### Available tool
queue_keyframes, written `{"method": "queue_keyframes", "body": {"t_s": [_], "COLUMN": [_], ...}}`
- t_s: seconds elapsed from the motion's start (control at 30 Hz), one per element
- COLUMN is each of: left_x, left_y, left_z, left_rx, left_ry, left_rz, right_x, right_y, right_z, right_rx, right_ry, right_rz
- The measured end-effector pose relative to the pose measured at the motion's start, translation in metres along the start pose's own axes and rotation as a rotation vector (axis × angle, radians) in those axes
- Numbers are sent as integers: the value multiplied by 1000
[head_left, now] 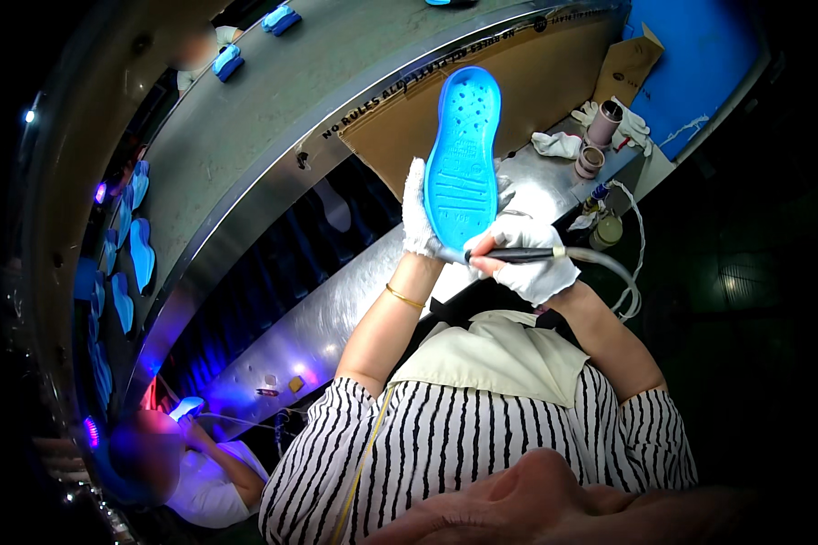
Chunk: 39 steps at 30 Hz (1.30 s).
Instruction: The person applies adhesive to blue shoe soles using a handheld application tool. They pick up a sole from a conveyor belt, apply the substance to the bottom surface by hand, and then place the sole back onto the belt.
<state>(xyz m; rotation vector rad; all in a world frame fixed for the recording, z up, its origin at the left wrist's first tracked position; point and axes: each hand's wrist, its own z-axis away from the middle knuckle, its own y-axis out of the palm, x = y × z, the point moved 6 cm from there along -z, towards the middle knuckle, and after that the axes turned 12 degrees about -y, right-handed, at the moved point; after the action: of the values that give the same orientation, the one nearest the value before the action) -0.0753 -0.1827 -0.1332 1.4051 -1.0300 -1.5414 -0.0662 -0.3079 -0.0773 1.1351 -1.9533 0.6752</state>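
My left hand (415,216), in a white glove, is closed around the heel end of a bright blue shoe sole (463,154), which stands toe up in front of me. Small holes dot its toe area, and grooves run across the lower half. My right hand (534,263) wears a white glove with the thumb and a finger bare at the tips. Between them it pinches a black pen-shaped tool (516,255), its tip close to the bottom edge of the heel. From the tool's rear a clear hose (613,268) curves off to the right.
A curved conveyor belt (245,118) carrying blue soles (142,254) runs along the left and back. Pinkish cylindrical containers (589,163) and a white glove (557,144) lie on the metal bench (354,272). At lower left, a co-worker (211,481) holds a blue piece.
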Motion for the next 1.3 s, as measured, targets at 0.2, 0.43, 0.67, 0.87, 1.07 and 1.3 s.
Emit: {"method": "queue_keyframes", "body": {"t_s": [0.2,0.43,0.67,0.87,1.07,1.3], "left_x": [3,5,9,4,22,1], "left_y": [-12,-9,3,0,28,7], "left_z": [14,7,21,22,27,35], "left_rx": [-227,-51,-148,-99,21,-110], "left_ry": [123,87,162,161,34,112], "left_rz": [-93,-36,6,-82,-3,-64], "right_x": [-10,22,11,21,-7,-7], "right_y": [-35,5,-36,-5,-79,-46], "right_z": [-16,-21,-38,-36,-65,-55], "right_rx": [-214,-58,-361,-129,-510,-170], "right_ry": [117,-237,-85,-141,-114,-114], "right_rz": [-43,143,135,11,239,-121]}}
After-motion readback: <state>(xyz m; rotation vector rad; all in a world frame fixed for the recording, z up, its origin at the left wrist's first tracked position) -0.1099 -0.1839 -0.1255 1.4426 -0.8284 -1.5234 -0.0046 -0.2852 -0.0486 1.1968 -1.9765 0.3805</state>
